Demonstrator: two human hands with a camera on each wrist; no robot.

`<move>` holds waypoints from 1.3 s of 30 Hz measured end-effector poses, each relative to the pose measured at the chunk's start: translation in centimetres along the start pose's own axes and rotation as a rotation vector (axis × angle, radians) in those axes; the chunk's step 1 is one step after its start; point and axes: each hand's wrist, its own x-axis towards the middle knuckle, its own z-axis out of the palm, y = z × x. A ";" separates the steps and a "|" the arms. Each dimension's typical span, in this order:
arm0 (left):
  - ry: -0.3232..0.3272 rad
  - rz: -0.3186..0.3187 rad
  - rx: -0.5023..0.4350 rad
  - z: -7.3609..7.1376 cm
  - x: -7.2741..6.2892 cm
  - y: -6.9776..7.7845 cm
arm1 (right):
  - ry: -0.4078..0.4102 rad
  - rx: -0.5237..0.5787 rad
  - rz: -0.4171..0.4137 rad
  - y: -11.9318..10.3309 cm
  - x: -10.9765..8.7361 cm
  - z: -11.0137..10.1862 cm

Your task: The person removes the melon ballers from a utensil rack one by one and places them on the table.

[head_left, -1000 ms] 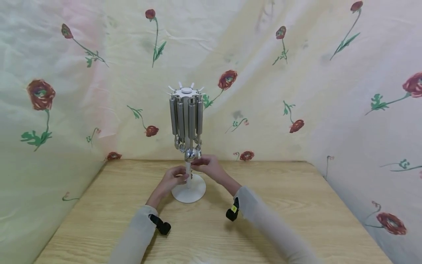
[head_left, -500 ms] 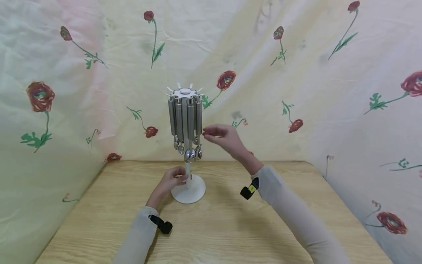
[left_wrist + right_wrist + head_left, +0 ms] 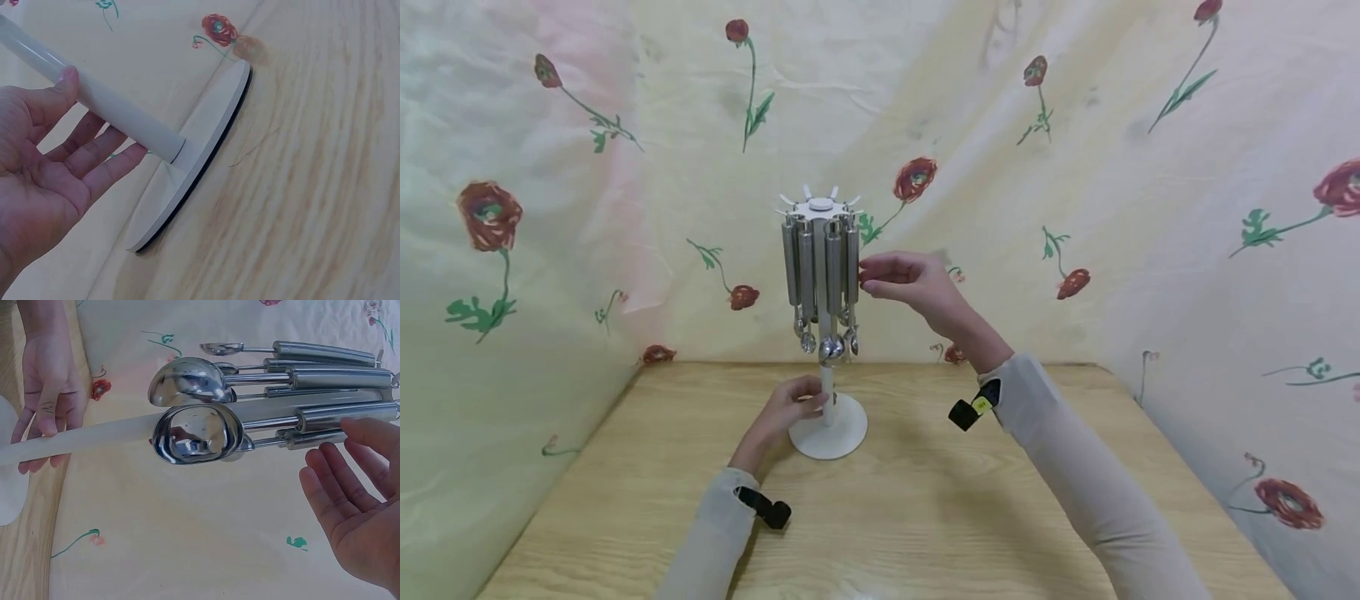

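Note:
A white stand with a round base and a pole stands on the wooden table, hung with several steel utensils with cylindrical handles. My left hand holds the lower pole, thumb on one side and fingers on the other. Near the upper handles, at the stand's right, is my right hand. In the right wrist view its thumb overlaps the handle of a scoop with a rounded-square bowl, while its other fingers spread loosely below. A round-bowled steel utensil hangs beside that scoop.
The white top disc has several hooks sticking outward. A flowered cloth rises behind the table and along both sides. Black straps with small cameras sit on both wrists.
My right hand has left the area beside the pole and risen to the upper handles on the right. The hanging utensils have shifted slightly. My left hand has stayed on the pole.

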 end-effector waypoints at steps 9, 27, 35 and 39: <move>-0.034 0.016 -0.058 -0.1 -0.4 -0.3 | -0.009 0.026 0.011 -0.2 0.1 0.6; -0.020 -0.011 -0.061 -0.1 -0.7 -0.3 | -0.001 0.036 0.035 -0.6 0.4 1.5; -0.009 -0.010 -0.061 -0.1 -0.5 0.1 | 0.000 0.018 0.014 -1.0 0.6 1.5; -0.015 -0.006 -0.065 0.0 -0.4 0.2 | 0.013 0.004 0.017 -1.0 0.5 1.4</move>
